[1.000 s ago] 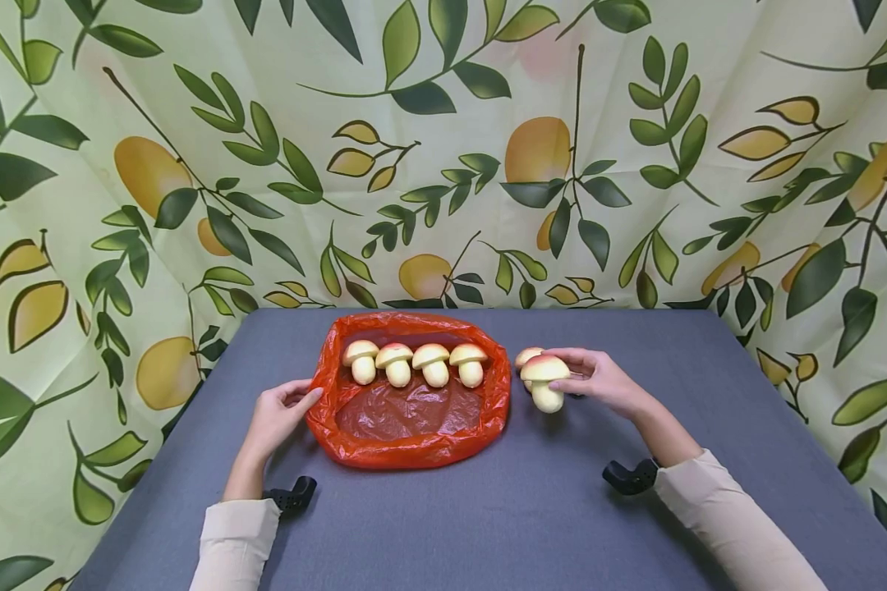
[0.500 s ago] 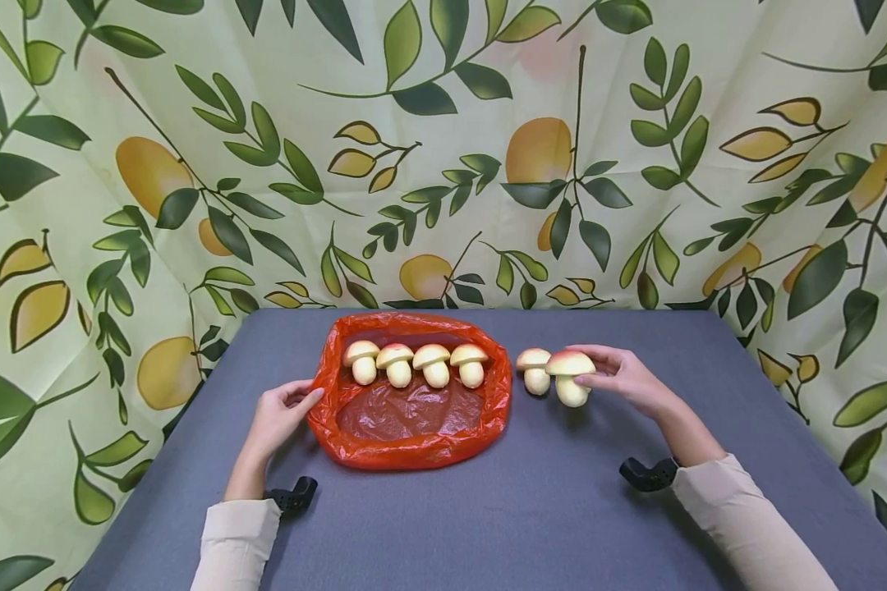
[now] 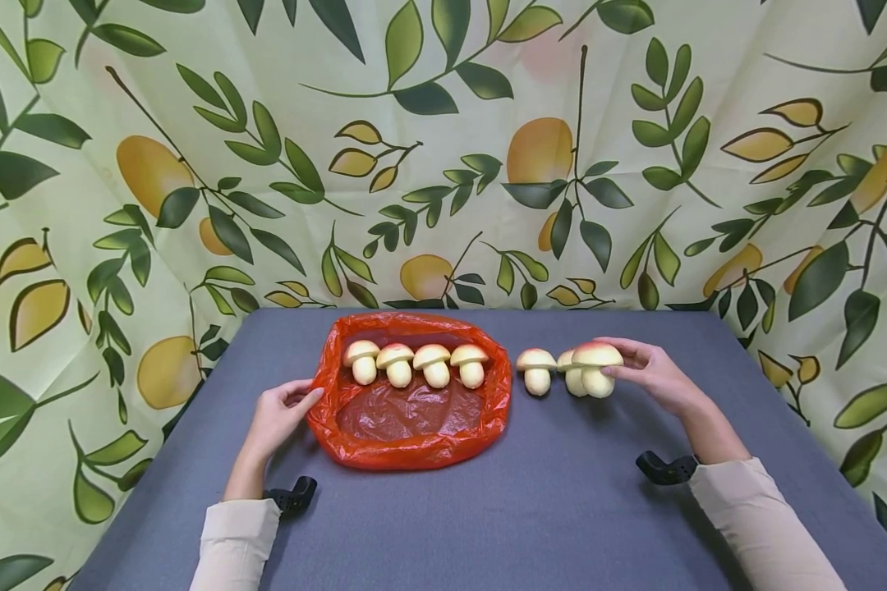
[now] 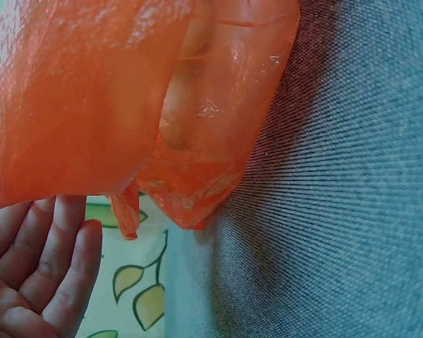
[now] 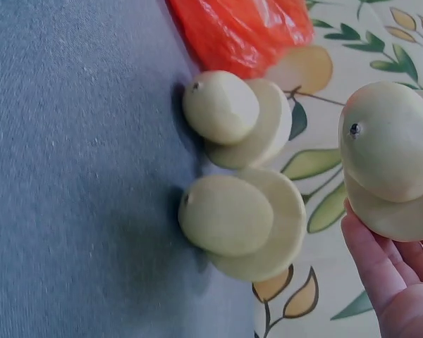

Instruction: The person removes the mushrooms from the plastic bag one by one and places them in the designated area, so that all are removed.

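My right hand (image 3: pixel 654 373) pinches a toy mushroom (image 3: pixel 597 355) with a pale stem and reddish-yellow cap, held up in front of another mushroom (image 3: pixel 571 379) on the table. A further mushroom (image 3: pixel 536 373) lies just left of that one. In the right wrist view, the held mushroom (image 5: pixel 388 141) is apart from the two on the table. My left hand (image 3: pixel 279 414) grips the left rim of a red plastic bag (image 3: pixel 421 455), its fingertips partly hidden by the bag in the left wrist view. Several mushrooms (image 3: pixel 432 363) lie in a row inside the wide-mouthed bag.
Grey cloth covers the table (image 3: pixel 443 533). A leaf-and-fruit patterned curtain (image 3: pixel 443 205) hangs behind it and along both sides. Black wrist devices (image 3: pixel 296 495) sit below each hand.
My right hand has moved right with the held mushroom, away from the bag. Two mushrooms on the table now show behind and left of it. My left hand and the bag have stayed put.
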